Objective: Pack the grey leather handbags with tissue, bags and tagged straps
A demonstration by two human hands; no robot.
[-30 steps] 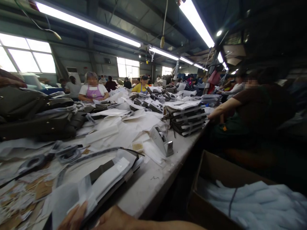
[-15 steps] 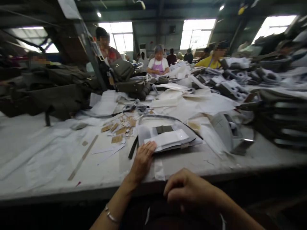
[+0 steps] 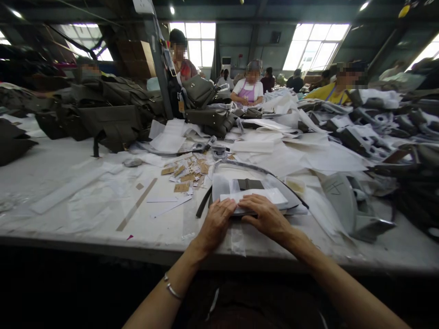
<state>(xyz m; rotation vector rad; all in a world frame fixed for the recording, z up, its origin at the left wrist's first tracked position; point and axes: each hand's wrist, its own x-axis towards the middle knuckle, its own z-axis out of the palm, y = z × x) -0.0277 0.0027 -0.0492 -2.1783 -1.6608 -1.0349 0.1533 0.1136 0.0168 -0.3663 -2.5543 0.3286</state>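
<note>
A flat dark bag lies in front of me, largely covered by white wrapping, with its dark strap curving round the back and left side. On top of it are a folded white sheet and a small olive-grey piece. My left hand rests with outstretched fingers on the sheet's near left edge. Beside it, my right hand presses the sheet with flat fingers, its thumb spread towards the bag's front edge. The fingertips of both hands nearly meet. Neither hand is closed round anything.
Brown cardboard tags and paper strips lie left of the bag. A grey tape dispenser stands to the right. Dark bags and white paper sheets are heaped behind. Co-workers, one in a purple apron, are across the table.
My right hand has moved from over the table's front edge onto the white sheet, its curled fingers now stretched out. My left hand stays on the sheet. The view has turned left.
</note>
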